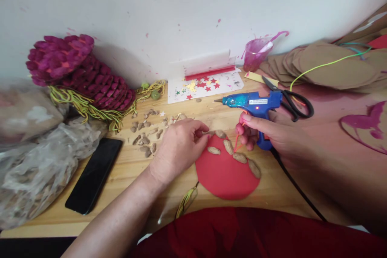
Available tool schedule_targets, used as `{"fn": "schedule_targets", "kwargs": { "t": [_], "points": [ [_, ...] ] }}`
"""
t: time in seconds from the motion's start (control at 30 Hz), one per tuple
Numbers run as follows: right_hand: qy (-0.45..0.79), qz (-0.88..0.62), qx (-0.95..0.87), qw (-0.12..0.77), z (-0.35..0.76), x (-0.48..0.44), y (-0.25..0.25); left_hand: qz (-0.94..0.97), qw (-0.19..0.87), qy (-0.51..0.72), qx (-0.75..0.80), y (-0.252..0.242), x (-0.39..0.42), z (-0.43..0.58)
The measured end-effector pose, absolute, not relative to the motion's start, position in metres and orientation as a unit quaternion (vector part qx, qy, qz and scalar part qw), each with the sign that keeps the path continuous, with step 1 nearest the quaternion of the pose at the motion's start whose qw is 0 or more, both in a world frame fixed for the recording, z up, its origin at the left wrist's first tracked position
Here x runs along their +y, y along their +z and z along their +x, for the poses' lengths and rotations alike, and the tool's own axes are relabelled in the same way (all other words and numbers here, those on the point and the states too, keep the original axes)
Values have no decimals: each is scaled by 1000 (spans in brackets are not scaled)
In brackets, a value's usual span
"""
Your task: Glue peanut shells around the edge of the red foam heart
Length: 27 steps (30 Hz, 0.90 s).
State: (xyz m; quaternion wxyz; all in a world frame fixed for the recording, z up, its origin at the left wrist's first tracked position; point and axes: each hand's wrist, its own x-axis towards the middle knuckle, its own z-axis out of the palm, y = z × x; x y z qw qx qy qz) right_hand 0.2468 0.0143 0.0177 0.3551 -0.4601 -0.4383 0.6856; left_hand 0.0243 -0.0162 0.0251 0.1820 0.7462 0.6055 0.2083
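Observation:
In my right hand (260, 129) is a blue hot glue gun (256, 100), its nozzle pointing left and a small light glowing on its side. An orange cord (237, 141) hangs by those fingers and reaches the red round card (228, 177). Several peanut shells (240, 158) lie along the card's upper and right edge, and another peanut shell (214, 150) lies further in. My left hand (178, 141) is closed at the card's upper left edge, fingertips pinched on a peanut shell (211, 133) that is partly hidden. A yellow-green tassel (186, 201) sticks out at the lower left.
Loose peanut shells (145, 141) are scattered left of my hand. A black phone (93, 175) and plastic bag (45, 173) lie further left, near magenta-painted tasselled discs (87, 72). Behind are star cutouts (201, 84) and a magenta-stained cup (256, 54). Scissors (299, 105) and cardboard discs (329, 68) lie right.

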Motion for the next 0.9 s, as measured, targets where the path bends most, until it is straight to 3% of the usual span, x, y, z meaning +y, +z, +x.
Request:
{"fn": "schedule_targets", "kwargs": {
  "t": [0.9],
  "points": [
    [688,-452,-443,354,247,14,18,743,192,187,613,24,-18,29]
  ]
}}
